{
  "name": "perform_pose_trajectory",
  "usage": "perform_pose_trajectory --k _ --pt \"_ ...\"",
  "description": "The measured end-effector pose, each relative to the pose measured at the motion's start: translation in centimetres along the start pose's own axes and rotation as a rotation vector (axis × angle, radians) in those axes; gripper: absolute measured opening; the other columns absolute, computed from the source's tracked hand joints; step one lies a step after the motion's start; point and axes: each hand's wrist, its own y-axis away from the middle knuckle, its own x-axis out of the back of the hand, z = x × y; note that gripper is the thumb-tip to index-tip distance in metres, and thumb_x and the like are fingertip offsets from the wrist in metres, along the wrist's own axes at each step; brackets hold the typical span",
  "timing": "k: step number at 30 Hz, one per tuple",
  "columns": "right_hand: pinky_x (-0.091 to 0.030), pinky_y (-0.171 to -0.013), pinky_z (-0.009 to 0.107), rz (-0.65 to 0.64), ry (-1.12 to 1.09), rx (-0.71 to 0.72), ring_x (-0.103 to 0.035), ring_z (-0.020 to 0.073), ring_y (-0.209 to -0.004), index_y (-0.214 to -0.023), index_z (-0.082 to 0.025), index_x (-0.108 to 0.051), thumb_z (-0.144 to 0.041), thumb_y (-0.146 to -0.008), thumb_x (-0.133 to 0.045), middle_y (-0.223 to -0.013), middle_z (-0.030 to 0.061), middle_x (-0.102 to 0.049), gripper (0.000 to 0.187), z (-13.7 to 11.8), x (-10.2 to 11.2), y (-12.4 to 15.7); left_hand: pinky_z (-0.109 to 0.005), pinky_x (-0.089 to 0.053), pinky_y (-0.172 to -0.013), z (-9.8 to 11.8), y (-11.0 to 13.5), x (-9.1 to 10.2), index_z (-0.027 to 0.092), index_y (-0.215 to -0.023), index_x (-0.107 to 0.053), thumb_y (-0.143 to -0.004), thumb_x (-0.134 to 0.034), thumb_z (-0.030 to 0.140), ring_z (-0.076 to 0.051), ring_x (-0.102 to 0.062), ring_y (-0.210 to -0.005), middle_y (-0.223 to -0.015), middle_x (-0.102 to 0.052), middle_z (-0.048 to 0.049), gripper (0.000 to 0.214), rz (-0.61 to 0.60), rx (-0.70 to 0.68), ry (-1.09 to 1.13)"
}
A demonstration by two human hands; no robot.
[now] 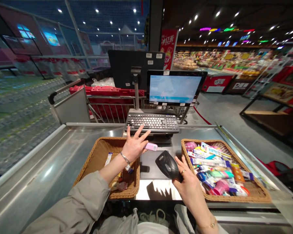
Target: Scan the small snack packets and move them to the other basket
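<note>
My left hand (134, 147) is over the front edge of the keyboard (152, 122), its fingers spread. A small pink package (151, 147) with a barcode label is held at its thumb side; most of its other end is hidden by the hand. My right hand (189, 182) grips a black barcode scanner (167, 164), whose head points left toward the pink package. Under my left forearm, a wicker basket (88, 169) holds a few small packages. Beside my right hand, a second wicker basket (262, 196) is filled with several colourful wrapped items and tubes.
A lit monitor (174, 88) stands behind the keyboard, with a second dark screen (122, 70) seen from behind. Metal counter edging (39, 143) runs along the left. Beyond the counter is a shopping cart (107, 107); a wooden-decked rack (266, 120) stands at right.
</note>
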Motion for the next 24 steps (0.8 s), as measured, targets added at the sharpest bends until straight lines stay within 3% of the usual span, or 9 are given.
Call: perform_pose_trajectory --k 14,24 --pt "-0.045 -0.11 0.045 0.024 0.015 0.007 -0.039 0.0265 -0.139 -0.123 -0.019 -0.061 -0.008 -0.073 -0.051 -0.138 0.0072 -0.058 0.052 0.5 0.3 -0.4 -0.074 0.018 -0.108 0.1 -1.1 -0.6 0.025 -0.093 -0.071 -0.081 -0.069 0.035 -0.038 -0.023 -0.145 -0.15 -0.044 -0.0001 0.015 0.032 -0.025 -0.024" --pt "-0.045 -0.11 0.044 0.075 -0.027 -0.051 -0.042 0.0261 -0.138 -0.121 -0.017 -0.063 -0.01 -0.077 -0.051 -0.135 0.0099 -0.06 0.047 0.0 0.9 -0.7 -0.075 0.016 -0.108 0.6 -2.1 -0.8 0.025 -0.094 -0.071 -0.082 -0.068 0.029 -0.038 -0.026 -0.145 -0.147 -0.049 -0.0036 0.013 0.02 -0.019 0.054"
